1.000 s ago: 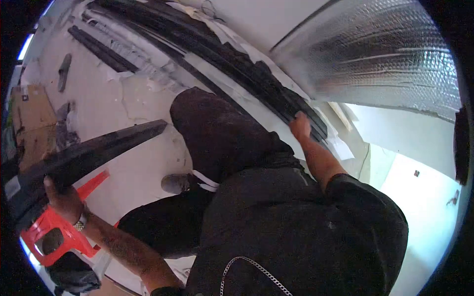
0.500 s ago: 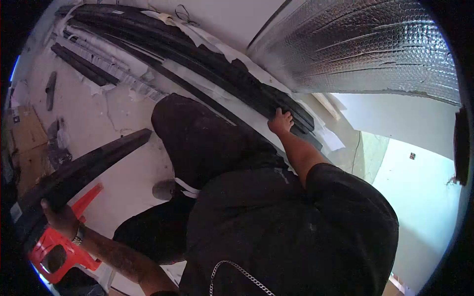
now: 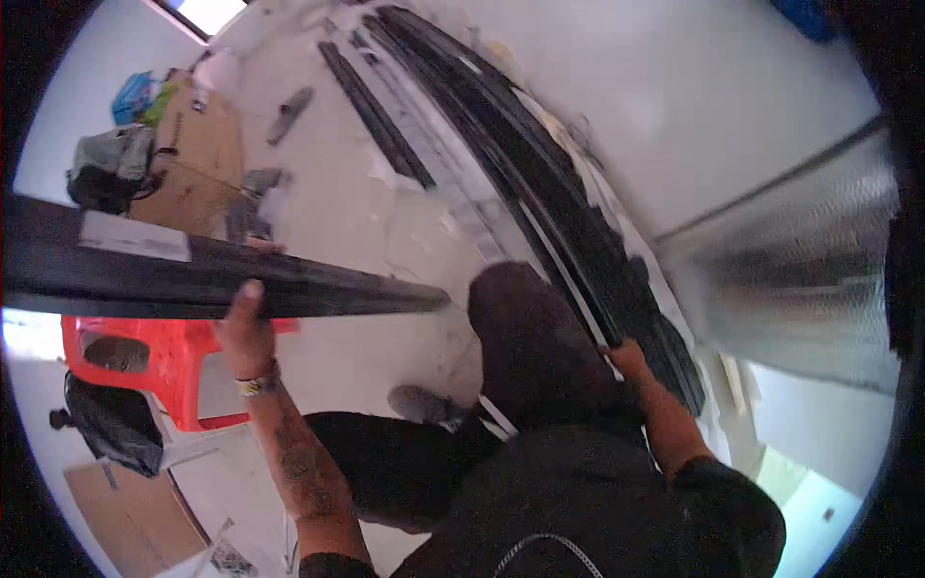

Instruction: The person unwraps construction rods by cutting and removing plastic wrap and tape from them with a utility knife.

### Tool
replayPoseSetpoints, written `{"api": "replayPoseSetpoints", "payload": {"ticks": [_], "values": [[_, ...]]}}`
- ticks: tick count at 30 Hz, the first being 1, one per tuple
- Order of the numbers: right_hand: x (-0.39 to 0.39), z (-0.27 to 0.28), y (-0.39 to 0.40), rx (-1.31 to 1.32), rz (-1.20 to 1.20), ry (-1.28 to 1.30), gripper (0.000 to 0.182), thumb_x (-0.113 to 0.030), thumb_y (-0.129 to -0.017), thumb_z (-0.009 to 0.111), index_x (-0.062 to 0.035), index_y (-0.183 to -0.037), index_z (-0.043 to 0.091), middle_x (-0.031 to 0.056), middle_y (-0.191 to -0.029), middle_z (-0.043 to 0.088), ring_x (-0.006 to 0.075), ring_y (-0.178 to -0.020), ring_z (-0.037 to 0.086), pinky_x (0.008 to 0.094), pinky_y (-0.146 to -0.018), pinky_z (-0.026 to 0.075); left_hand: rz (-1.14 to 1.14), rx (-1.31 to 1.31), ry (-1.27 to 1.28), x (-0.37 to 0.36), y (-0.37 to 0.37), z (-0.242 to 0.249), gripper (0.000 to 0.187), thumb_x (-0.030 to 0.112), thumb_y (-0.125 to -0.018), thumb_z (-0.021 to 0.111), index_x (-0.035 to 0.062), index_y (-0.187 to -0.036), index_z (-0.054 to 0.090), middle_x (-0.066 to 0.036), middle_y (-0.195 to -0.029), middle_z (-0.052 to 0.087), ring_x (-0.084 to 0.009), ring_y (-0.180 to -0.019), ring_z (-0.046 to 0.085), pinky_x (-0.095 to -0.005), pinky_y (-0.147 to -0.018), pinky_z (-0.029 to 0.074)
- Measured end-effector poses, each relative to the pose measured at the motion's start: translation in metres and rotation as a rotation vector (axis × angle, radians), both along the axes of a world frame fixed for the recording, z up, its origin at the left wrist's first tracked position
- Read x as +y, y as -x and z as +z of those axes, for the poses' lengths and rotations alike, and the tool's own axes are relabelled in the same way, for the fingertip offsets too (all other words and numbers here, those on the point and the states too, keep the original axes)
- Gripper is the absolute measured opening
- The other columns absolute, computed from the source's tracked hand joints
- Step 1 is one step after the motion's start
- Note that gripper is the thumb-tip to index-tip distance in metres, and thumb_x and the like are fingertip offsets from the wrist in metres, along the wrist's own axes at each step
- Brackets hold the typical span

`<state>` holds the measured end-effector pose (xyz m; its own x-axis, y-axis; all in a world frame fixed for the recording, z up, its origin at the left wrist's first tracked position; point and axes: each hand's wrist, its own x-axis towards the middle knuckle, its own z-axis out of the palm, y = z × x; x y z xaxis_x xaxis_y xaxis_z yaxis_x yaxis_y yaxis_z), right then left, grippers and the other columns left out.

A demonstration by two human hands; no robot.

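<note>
My left hand (image 3: 249, 335), with a watch at the wrist, grips a long dark wrapped bar (image 3: 318, 287) from below, its thumb up along the near side. A white label (image 3: 135, 236) is stuck on the bar, which lies level across the left of the view above a red plastic stool (image 3: 173, 371). Beside my bent knee, my right hand (image 3: 628, 360) closes on the near edge of a long dark strip (image 3: 554, 255). That strip belongs to a pile of dark bars (image 3: 617, 279) on the floor, partly wrapped in white sheeting.
Two shorter dark strips (image 3: 376, 116) lie left of the pile. Cardboard boxes (image 3: 198, 144) and bags (image 3: 111, 164) stand at the back left. A black bag (image 3: 114, 424) sits behind the stool. Silvery bubble foil (image 3: 800, 270) leans at the right.
My view has turned left. The left hand has raised the dark bar, which is now level rather than slanting. My right hand has gone from lying over the pile to gripping its near edge.
</note>
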<state>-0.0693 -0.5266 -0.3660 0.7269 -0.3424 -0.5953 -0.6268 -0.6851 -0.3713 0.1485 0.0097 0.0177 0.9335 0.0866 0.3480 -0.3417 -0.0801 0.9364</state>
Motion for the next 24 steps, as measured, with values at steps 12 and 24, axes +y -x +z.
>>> {"api": "replayPoseSetpoints", "payload": {"ticks": [12,24], "values": [[0.015,-0.105,-0.001,-0.451,0.239,-0.139,0.065,-0.048,-0.078,0.071,0.0024,-0.117,0.059,0.0276,-0.094,0.068,0.0415,-0.088,0.067,0.0471,-0.074,0.052,-0.060,0.032,0.112,-0.014,0.001,0.010,0.043,0.013,-0.075,0.071,-0.0030,-0.113,0.056,-0.016,-0.106,0.064,-0.0304,-0.102,0.063,-0.0435,-0.092,0.049],[0.022,-0.053,0.003,-0.100,0.183,0.212,0.054,-0.036,-0.082,0.068,-0.0074,-0.125,0.054,0.0230,-0.090,0.067,0.0404,-0.084,0.065,0.0511,-0.071,0.051,0.050,0.099,-0.098,-0.011,0.006,0.009,0.044,0.018,-0.078,0.068,-0.0037,-0.114,0.056,-0.017,-0.107,0.065,-0.0284,-0.102,0.063,-0.0433,-0.093,0.048]]}}
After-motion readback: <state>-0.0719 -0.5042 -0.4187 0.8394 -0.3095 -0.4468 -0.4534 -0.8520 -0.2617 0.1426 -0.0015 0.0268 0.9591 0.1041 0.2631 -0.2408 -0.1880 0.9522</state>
